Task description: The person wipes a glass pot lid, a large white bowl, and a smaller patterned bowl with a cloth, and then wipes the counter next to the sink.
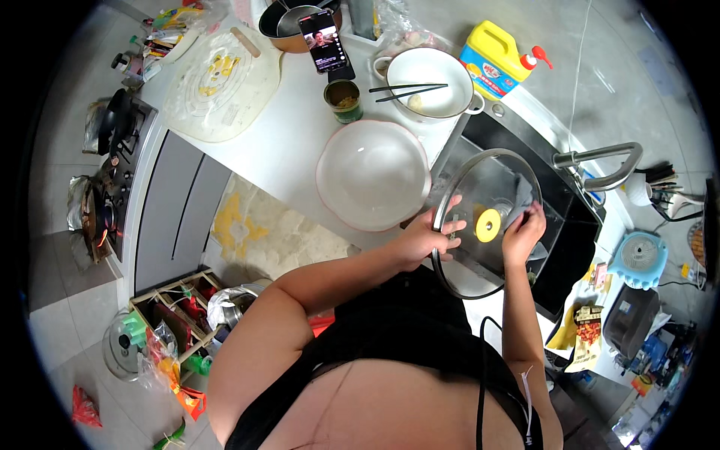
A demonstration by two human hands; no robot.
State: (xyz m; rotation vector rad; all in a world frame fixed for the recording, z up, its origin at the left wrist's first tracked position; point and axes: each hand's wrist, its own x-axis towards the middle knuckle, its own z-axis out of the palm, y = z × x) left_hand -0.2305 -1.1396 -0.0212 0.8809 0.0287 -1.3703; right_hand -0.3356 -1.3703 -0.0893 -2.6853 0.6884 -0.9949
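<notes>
A round glass pot lid [488, 225] with a metal rim and a yellow knob is tilted up over the sink [450, 149]. My left hand [430, 233] grips the lid's left rim, some fingers showing through the glass. At the lid's right side my right hand [524, 230] presses a grey cloth [523, 197] against it. Left of the lid, a large white bowl with a scalloped red edge [374, 174] stands on the white counter. Behind it are a white two-handled pot [430, 70] with black chopsticks [408, 91] across it and an open can [343, 101].
A curved steel faucet [613, 163] reaches over the sink from the right. A yellow detergent jug [492, 59] stands behind it. A phone [323, 40] and a translucent mat [222, 84] are farther back. A gas stove [126, 174] with a lit burner is at left.
</notes>
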